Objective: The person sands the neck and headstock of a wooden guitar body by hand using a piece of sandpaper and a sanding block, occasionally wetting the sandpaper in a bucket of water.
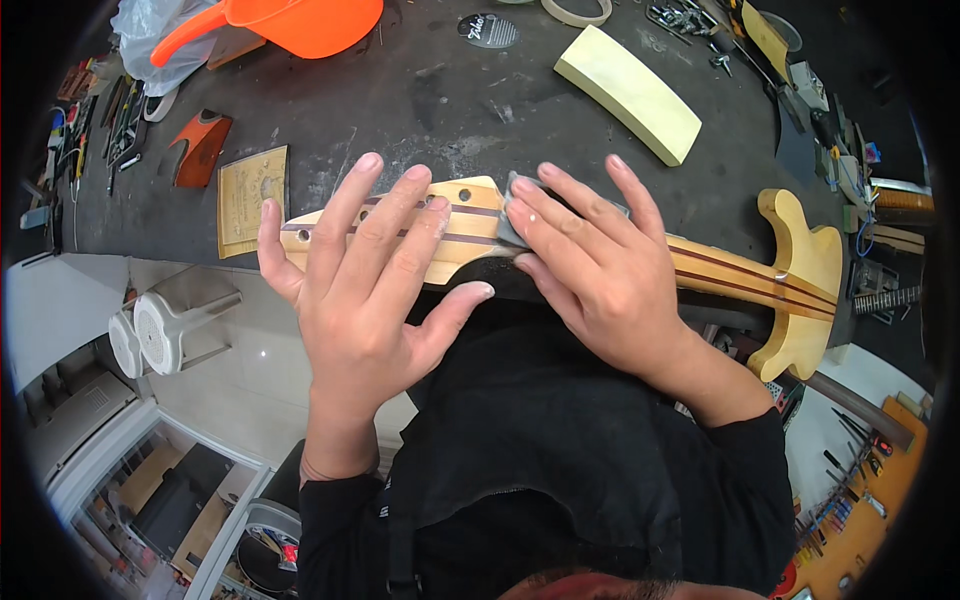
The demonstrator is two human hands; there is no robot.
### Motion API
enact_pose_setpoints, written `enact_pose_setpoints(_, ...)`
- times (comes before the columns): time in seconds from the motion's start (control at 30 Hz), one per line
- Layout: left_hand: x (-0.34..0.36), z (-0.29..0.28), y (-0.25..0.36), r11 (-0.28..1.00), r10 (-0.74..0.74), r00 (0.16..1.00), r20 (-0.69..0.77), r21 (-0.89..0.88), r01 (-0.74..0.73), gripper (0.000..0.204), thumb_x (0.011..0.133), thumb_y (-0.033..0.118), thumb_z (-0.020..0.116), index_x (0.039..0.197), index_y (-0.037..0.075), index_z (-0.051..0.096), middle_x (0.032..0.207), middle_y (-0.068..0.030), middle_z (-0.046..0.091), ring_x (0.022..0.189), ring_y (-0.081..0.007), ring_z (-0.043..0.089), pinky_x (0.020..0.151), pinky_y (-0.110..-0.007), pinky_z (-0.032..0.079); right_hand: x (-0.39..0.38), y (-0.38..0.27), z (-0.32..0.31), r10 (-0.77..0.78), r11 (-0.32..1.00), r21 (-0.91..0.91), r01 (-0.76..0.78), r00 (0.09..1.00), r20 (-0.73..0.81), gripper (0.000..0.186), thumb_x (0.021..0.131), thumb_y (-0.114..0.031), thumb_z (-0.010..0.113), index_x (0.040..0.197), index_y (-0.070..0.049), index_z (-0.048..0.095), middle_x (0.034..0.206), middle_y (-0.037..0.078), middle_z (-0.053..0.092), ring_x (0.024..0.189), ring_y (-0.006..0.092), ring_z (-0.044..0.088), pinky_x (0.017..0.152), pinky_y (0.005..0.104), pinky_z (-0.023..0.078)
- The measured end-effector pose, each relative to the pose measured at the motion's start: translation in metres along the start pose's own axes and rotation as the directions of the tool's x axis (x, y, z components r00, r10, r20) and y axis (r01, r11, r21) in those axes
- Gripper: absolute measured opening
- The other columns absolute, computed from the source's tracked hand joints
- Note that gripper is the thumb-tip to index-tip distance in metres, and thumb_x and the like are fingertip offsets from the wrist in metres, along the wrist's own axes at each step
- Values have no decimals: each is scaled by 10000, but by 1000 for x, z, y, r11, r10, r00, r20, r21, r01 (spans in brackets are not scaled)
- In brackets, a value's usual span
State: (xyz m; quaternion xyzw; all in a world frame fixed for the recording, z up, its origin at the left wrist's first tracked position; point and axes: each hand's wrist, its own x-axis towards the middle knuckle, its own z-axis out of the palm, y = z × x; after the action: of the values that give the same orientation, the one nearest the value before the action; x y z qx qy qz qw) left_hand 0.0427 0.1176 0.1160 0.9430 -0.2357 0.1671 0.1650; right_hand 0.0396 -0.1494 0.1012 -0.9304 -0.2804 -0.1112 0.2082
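Observation:
A pale wooden guitar with dark stripes lies face down along the table's near edge, its headstock (458,260) at the left and its body (805,240) at the right. Tuner holes show in the headstock. My left hand (362,315) rests over it with fingers spread flat, holding nothing. Where the headstock meets the neck (725,278), my right hand (618,285) presses a grey sheet of sandpaper (506,232) onto the wood. The index finger and thumb are at the sheet, which the fingers partly hide.
On the dark tabletop (420,110) lie a curved pale block (630,95), an orange scoop (300,25), a brown sandpaper sheet (250,195), a reddish wooden piece (200,148) and a tape roll (578,12). White stools (165,330) stand on the floor at left.

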Motion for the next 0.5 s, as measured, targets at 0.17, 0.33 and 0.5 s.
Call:
enact_pose_setpoints(0.17,1,3,2,997,-35,998,57,78,31,685,885,518,965,1459,172,826,1564,-22,768,1519,-289,663,1407,-629,186,6,-9,-1,29,999,-18,-29,999,27,615,946,-199,937,1525,-71,772,1582,110,784,1518,321,708,1382,657,347)
enact_pose_setpoints(0.33,5,7,5,996,-67,997,49,57,64,702,872,448,983,1490,164,807,1482,-11,768,1402,-254,700,1393,-597,218,0,-8,-8,24,998,-63,-19,997,74,669,973,-275,917,1571,-41,731,1586,133,773,1542,337,683,1393,673,314)
enact_pose_setpoints(0.5,4,10,4,996,-58,998,13,68,57,678,851,398,989,1466,163,824,1460,-7,767,1345,-246,712,1322,-541,285,13,-14,0,23,999,-51,-19,997,67,682,988,-298,902,1575,-7,712,1605,154,753,1561,346,662,1395,690,294)
